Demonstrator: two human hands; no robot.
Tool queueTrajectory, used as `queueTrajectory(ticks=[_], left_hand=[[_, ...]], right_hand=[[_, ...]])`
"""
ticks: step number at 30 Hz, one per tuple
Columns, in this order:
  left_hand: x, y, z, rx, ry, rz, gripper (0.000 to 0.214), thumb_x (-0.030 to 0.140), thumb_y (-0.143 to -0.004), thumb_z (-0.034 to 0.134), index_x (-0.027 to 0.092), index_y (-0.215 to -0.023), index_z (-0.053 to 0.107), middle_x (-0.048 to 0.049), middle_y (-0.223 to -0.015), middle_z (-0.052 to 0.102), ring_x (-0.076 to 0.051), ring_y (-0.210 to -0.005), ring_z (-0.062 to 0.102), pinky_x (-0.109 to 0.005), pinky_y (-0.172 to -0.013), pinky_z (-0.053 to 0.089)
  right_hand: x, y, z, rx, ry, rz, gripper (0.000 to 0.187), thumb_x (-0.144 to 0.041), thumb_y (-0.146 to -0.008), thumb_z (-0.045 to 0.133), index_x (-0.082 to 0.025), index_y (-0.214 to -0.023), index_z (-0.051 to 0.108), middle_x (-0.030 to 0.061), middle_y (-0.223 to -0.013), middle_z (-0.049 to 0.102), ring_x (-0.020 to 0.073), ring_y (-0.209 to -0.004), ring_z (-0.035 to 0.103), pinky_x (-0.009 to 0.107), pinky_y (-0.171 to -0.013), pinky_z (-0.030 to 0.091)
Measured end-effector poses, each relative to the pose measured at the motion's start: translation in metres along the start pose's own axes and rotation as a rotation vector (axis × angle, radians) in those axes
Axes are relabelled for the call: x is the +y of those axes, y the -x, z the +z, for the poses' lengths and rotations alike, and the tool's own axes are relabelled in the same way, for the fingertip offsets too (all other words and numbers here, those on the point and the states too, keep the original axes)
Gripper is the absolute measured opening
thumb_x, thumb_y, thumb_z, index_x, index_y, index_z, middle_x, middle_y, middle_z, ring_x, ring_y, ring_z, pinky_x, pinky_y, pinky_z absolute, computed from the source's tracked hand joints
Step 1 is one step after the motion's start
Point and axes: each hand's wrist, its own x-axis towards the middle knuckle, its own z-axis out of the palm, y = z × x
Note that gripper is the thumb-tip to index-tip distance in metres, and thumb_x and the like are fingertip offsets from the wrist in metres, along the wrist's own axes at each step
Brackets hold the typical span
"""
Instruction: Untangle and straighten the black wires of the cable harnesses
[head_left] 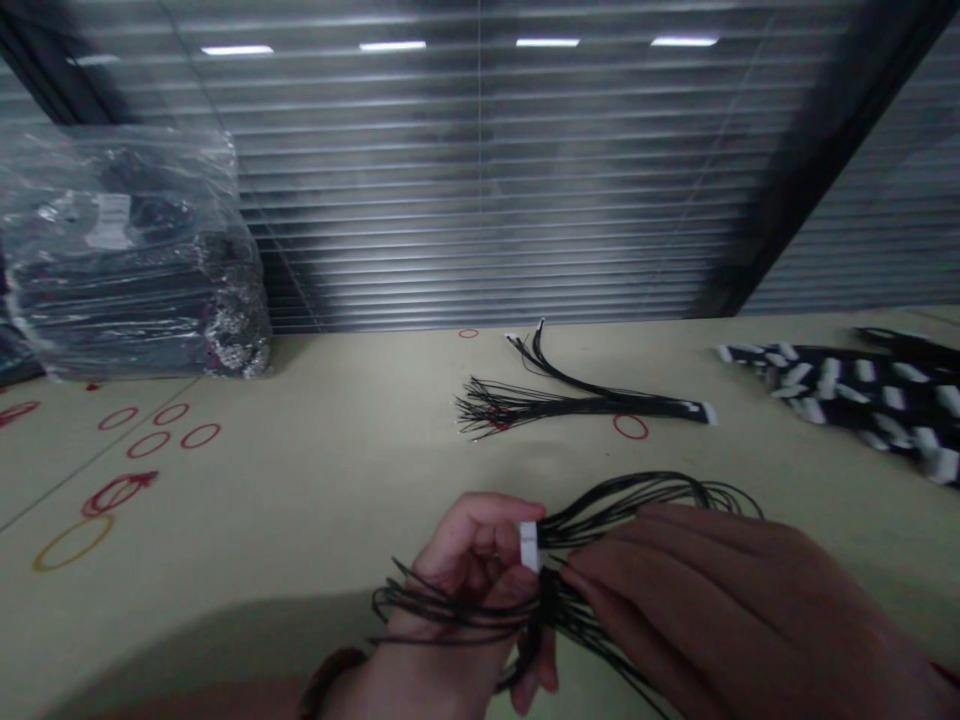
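Observation:
Near the front of the table, my left hand [480,580] is closed on a white connector [529,546], gripping it between thumb and fingers. Black wires [637,492] run out from the connector's right side, and more loose black wires lie across my left palm and wrist. My right hand [720,600] comes in from the right, its fingertips pinched on a thin black wire [559,562] close to the connector. Most of the right fingers are hidden behind the back of that hand.
Behind my hands lies another black wire bundle [592,402] with a white connector at its right end. More bundles with white ends [847,385] are heaped at the right. A clear plastic bag [135,250] of dark parts stands at the back left, before window blinds [480,200]. Red rings [201,436] mark the table.

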Motion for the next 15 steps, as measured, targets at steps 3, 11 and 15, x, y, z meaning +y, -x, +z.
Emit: queueTrajectory(ticks=[3, 11, 15], left_hand=[[0.0004, 0.0008, -0.0030, -0.014, -0.025, -0.025, 0.017, 0.026, -0.087, 0.058, 0.032, -0.102, 0.061, 0.0055, -0.076, 0.061, -0.001, -0.040, 0.056, -0.006, -0.035, 0.038], [-0.0016, -0.0004, -0.0058, 0.028, -0.007, -0.153, 0.018, 0.032, -0.081, 0.066, 0.026, -0.097, 0.063, 0.0034, -0.071, 0.062, -0.005, -0.039, 0.057, -0.008, -0.034, 0.037], [-0.0023, -0.0026, -0.0080, 0.003, 0.009, -0.155, 0.014, 0.029, -0.084, 0.063, 0.028, -0.098, 0.063, 0.0039, -0.073, 0.061, -0.002, -0.041, 0.056, -0.007, -0.035, 0.038]], right_hand=[[-0.0012, -0.0023, -0.0011, 0.035, 0.050, -0.015, 0.029, -0.022, -0.101, 0.027, -0.019, -0.090, 0.053, -0.0030, -0.078, 0.064, 0.0093, -0.069, 0.056, 0.028, -0.061, 0.038], [-0.0076, -0.0066, -0.0011, -0.105, 0.024, 0.034, 0.042, -0.019, -0.099, 0.023, -0.018, -0.074, 0.057, 0.0007, -0.069, 0.060, 0.0159, -0.061, 0.052, 0.032, -0.054, 0.037], [-0.0060, -0.0046, -0.0008, -0.151, 0.032, 0.040, 0.033, -0.012, -0.094, 0.029, -0.017, -0.077, 0.058, 0.0013, -0.071, 0.059, 0.0174, -0.063, 0.052, 0.032, -0.056, 0.040]])
